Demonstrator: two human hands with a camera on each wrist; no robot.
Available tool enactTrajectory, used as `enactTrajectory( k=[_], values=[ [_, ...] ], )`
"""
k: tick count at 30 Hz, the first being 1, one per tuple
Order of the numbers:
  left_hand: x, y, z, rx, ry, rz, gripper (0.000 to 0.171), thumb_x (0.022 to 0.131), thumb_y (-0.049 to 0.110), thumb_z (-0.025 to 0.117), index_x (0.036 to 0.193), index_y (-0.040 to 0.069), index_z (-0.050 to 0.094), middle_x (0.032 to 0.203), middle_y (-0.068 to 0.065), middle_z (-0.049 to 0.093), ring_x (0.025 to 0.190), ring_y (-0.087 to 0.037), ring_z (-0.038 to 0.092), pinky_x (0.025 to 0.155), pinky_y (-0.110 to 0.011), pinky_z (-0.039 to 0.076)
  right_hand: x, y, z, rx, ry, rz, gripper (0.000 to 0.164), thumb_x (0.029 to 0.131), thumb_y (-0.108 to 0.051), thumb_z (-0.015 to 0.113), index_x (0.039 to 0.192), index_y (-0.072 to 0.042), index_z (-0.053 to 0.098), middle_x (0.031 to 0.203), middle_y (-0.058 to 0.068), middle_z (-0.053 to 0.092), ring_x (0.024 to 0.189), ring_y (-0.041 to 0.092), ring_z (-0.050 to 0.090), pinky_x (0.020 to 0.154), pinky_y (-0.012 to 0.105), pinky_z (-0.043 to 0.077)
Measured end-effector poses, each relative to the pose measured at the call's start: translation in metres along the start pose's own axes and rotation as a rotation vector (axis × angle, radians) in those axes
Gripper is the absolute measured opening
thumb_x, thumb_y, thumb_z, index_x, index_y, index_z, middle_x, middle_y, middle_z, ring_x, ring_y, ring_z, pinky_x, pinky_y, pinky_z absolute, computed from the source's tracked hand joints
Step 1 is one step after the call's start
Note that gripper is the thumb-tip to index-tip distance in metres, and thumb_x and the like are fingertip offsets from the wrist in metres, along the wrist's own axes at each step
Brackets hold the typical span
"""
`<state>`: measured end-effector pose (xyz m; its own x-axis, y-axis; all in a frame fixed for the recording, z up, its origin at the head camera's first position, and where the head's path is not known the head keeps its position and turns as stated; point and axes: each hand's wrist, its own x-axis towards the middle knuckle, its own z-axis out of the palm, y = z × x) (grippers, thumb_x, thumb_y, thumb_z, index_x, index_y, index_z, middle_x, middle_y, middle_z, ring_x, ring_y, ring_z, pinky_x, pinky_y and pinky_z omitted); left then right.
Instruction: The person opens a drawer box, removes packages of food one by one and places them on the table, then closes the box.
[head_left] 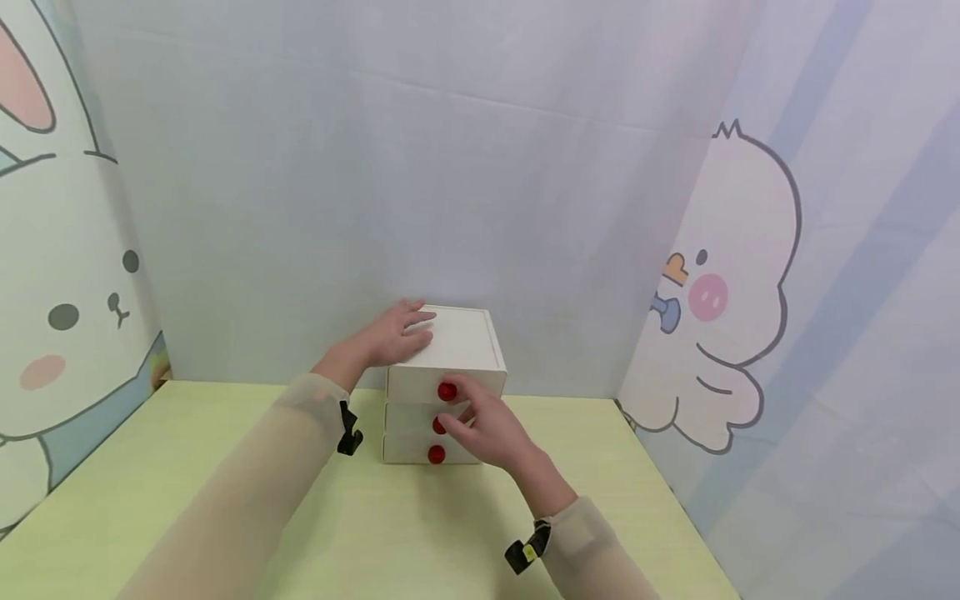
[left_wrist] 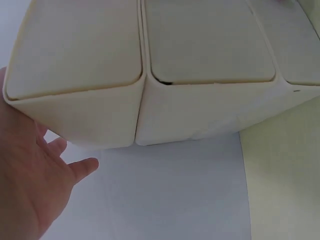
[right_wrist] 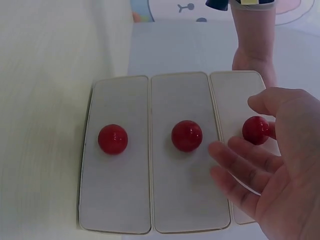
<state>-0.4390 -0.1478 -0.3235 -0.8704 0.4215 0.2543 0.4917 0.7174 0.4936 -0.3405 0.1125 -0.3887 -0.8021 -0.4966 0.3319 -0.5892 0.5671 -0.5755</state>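
Note:
A white cabinet (head_left: 461, 337) with three stacked drawers stands on the table, each drawer front bearing a round red knob. My left hand (head_left: 393, 335) rests on its top at the left side, fingers spread; the left wrist view shows the hand (left_wrist: 35, 170) beside the cabinet's side wall (left_wrist: 185, 110). At the front, my right hand (head_left: 491, 425) is at the top drawer's red knob (head_left: 447, 391), a finger right beside it. Loosely bent fingers (right_wrist: 245, 162) surround that knob (right_wrist: 256, 130) without closing on it. All drawers sit flush.
Below are the middle red knob (right_wrist: 187, 136) and the bottom red knob (head_left: 437, 454). The pale yellow-green table (head_left: 375, 533) extends around the cabinet. A light curtain (head_left: 525, 167) hangs close behind, with a printed rabbit at left and a chick at right.

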Motion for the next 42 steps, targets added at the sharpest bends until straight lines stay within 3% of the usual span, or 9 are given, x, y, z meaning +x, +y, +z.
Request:
enactTrajectory(
  k=[8, 16, 26, 30, 42],
  values=[
    [0.001, -0.003, 0.005, -0.018, -0.062, -0.023, 0.057, 0.116, 0.039, 0.046, 0.168, 0.014, 0.047, 0.184, -0.014, 0.022, 0.169, -0.056, -0.005, 0.134, -0.074, 0.005, 0.007, -0.002, 0.004, 0.006, 0.035, -0.007, 0.048, 0.107, -0.022, 0.071, 0.154, -0.02, 0.058, 0.126, 0.005, 0.074, 0.087, 0.012, 0.074, 0.079, 0.029, 0.064],
    [-0.001, -0.002, 0.006, -0.078, -0.089, -0.045, 0.058, 0.117, 0.038, 0.041, 0.17, 0.014, 0.042, 0.184, -0.014, 0.024, 0.169, -0.045, 0.019, 0.136, -0.066, 0.019, 0.013, -0.003, 0.01, -0.012, 0.109, 0.0, 0.036, 0.107, -0.018, 0.072, 0.142, -0.018, 0.067, 0.113, 0.004, 0.077, 0.089, 0.015, 0.075, 0.08, 0.029, 0.063],
    [0.003, 0.0, 0.003, -0.145, -0.125, -0.116, 0.058, 0.116, 0.034, 0.043, 0.171, 0.014, 0.041, 0.185, -0.013, 0.017, 0.171, -0.045, 0.011, 0.136, -0.069, 0.014, 0.018, -0.004, 0.016, 0.02, 0.183, 0.023, 0.029, 0.104, -0.016, 0.077, 0.132, -0.018, 0.074, 0.1, 0.002, 0.076, 0.083, 0.011, 0.071, 0.074, 0.024, 0.06],
    [0.004, 0.001, 0.003, -0.178, -0.122, -0.127, 0.057, 0.115, 0.031, 0.045, 0.17, 0.014, 0.041, 0.185, -0.012, 0.017, 0.171, -0.045, 0.009, 0.136, -0.069, 0.012, 0.019, -0.003, 0.016, 0.016, 0.195, 0.007, 0.028, 0.103, -0.016, 0.078, 0.13, -0.017, 0.075, 0.098, 0.002, 0.076, 0.08, 0.01, 0.069, 0.073, 0.023, 0.06],
    [0.004, -0.003, 0.011, -0.13, -0.045, -0.094, 0.056, 0.116, 0.032, 0.041, 0.169, 0.015, 0.045, 0.184, -0.014, 0.022, 0.17, -0.046, 0.016, 0.136, -0.068, 0.016, 0.02, -0.002, 0.019, -0.027, 0.22, 0.023, 0.025, 0.103, -0.019, 0.078, 0.129, -0.02, 0.075, 0.091, -0.001, 0.074, 0.079, 0.01, 0.069, 0.071, 0.023, 0.058]
  ],
)
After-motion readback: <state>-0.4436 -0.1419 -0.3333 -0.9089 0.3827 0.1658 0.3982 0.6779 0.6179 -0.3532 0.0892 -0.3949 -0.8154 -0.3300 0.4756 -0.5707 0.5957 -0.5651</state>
